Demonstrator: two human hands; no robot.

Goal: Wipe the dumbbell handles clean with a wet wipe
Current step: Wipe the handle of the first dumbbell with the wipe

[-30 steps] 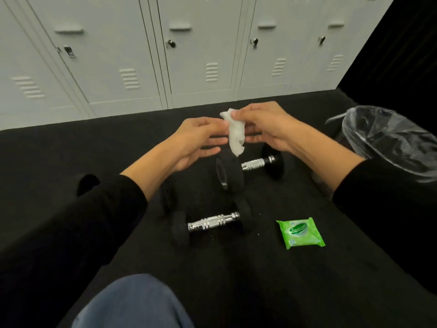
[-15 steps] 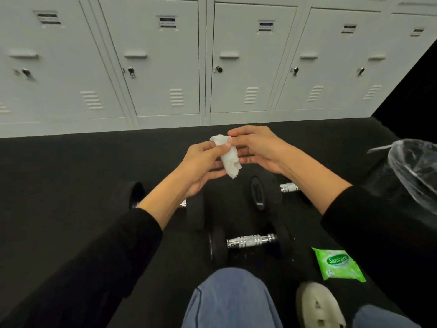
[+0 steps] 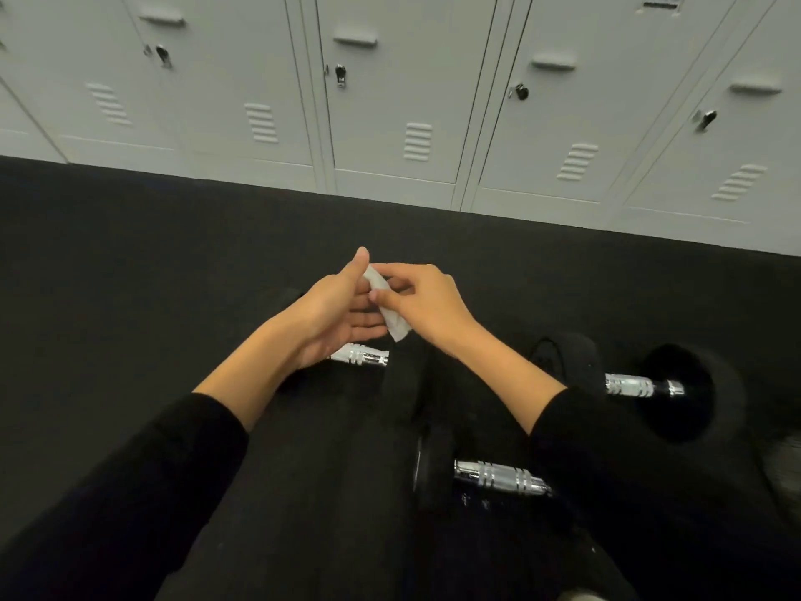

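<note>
Grey lockers (image 3: 390,101) along back wall, black rubber floor (image 3: 130,275) below. Three dumbbells down on floor, chrome handles showing: first handle (image 3: 362,355) directly under hands, second handle (image 3: 628,386) off to right, third handle (image 3: 498,477) nearest, partly behind right sleeve. Wet wipe (image 3: 396,329) up in air between both hands, bunched into narrow strip, touching no handle. Right hand (image 3: 427,303) pinching wipe, thumb against fingers. Left hand (image 3: 333,314) open, fingers near straight beneath wipe, thumb raised beside top corner; pinning by thumb not confirmable.

Step in hand, by judgement: readying wipe before a pass. Best to spread or fold into flat pad rather than leave as twisted strip, for more wet face on ridged chrome. Then lower to first handle, wrap fully round bar, steady black end weight with free hand against rolling, slide end to end with slight twist to reach grooves. Fresh face of wipe for each further handle.
</note>
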